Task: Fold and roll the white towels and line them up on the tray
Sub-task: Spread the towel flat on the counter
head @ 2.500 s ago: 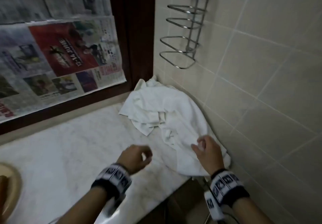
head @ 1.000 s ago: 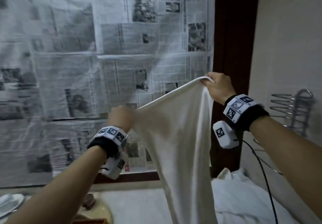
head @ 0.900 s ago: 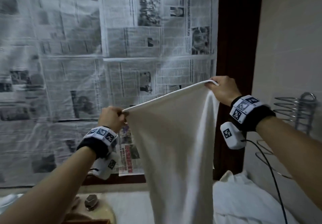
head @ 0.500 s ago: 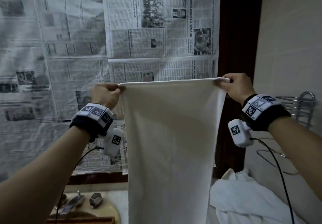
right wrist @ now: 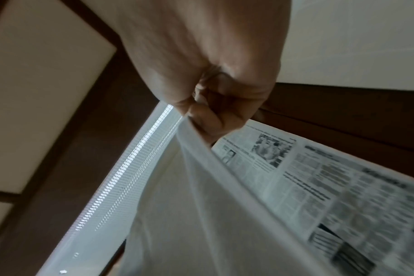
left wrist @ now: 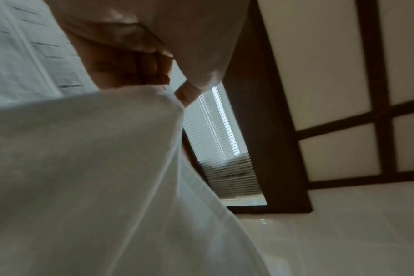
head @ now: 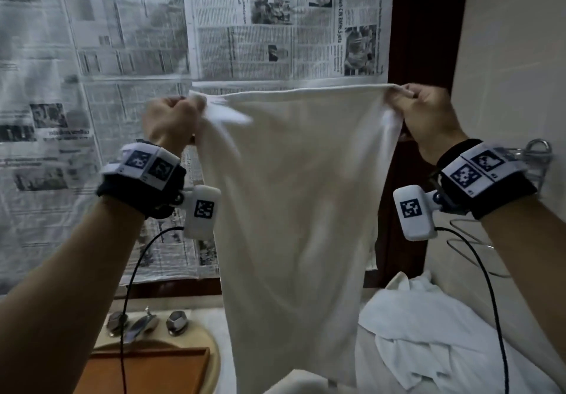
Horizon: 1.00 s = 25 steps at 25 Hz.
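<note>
The left hand [head: 171, 121] is clenched in a fist grip on the upper left corner of a plain white rectangular cloth towel [head: 294, 197], and the right hand [head: 428, 118] pinches the upper right corner between thumb and curled fingers, so the top hem runs taut and nearly level between them, up in the air in front of the person. The right wrist view shows that pinch from below: the thumb and fingers [right wrist: 210, 119] close on a thin fold of the towel [right wrist: 201, 214], which falls away toward the camera. The left wrist view shows the left hand [left wrist: 130, 61] with curled fingers bunching the towel [left wrist: 83, 177], a detail blurred in the head view. Only the head view shows the whole sheet hanging flat, its lower end reaching down to the pale marble worktop [head: 220, 326]. It alone also shows the loose heap of crumpled white towels [head: 428, 341] lying on the worktop at lower right, just beside the hanging sheet, and the orange-brown wooden tray [head: 153, 372] at lower left, resting over a cream oval basin [head: 211, 350] with chrome tap fittings [head: 144, 323] behind it. Black-and-white newspaper sheets [head: 122, 87] cover the wall behind; the right wrist view also catches them [right wrist: 319, 186]. A chrome wire rack [head: 536, 154] shows on the beige tiled wall at right.
</note>
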Each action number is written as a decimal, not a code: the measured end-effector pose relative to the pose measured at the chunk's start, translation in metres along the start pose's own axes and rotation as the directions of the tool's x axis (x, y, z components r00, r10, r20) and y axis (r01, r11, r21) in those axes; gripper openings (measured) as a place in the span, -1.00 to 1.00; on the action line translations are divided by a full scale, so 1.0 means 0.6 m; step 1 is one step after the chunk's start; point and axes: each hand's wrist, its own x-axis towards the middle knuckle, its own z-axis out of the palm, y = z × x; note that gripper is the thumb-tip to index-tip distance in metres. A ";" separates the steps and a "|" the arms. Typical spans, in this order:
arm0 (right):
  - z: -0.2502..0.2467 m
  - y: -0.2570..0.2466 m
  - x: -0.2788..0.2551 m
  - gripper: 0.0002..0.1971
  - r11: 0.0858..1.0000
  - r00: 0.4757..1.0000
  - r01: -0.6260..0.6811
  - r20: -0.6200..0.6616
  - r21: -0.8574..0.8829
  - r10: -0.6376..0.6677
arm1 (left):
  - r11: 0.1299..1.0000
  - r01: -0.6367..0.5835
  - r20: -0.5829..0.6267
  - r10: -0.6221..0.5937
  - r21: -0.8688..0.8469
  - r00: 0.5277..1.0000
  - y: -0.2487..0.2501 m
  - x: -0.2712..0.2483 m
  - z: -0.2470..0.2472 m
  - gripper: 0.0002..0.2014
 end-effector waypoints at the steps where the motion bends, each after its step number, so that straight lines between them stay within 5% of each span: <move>1: -0.002 -0.017 -0.001 -0.74 0.999 1.000 -0.008 0.001 0.042 0.008 | 0.999 -0.020 0.003 0.020 -0.049 1.000 0.019 -0.003 -0.003 -0.79; 6: -0.023 -0.099 0.007 -0.90 0.970 0.998 -0.060 0.020 0.235 0.057 | 0.986 -0.045 0.035 0.052 -0.163 0.998 0.094 0.011 -0.022 -0.88; 10: -0.011 -0.065 0.005 -0.89 0.965 0.987 -0.157 0.061 0.209 0.148 | 0.994 0.048 0.171 -0.031 -0.095 0.985 0.043 0.024 0.001 -0.89; 15: 0.045 0.143 -0.034 -0.82 0.923 0.920 -0.385 0.087 -0.001 0.383 | 0.957 0.269 0.143 -0.283 0.107 0.948 -0.187 -0.019 0.057 -0.77; 22: 0.149 0.507 -0.204 -0.71 0.708 0.778 -0.508 0.092 -0.490 0.622 | 0.815 0.317 0.064 -0.395 0.485 0.917 -0.580 -0.169 0.114 -0.64; 25: 0.173 0.606 -0.261 -0.84 0.677 0.700 -0.640 0.088 -0.364 0.709 | 0.800 0.480 0.027 -0.523 0.359 0.852 -0.685 -0.218 0.133 -0.74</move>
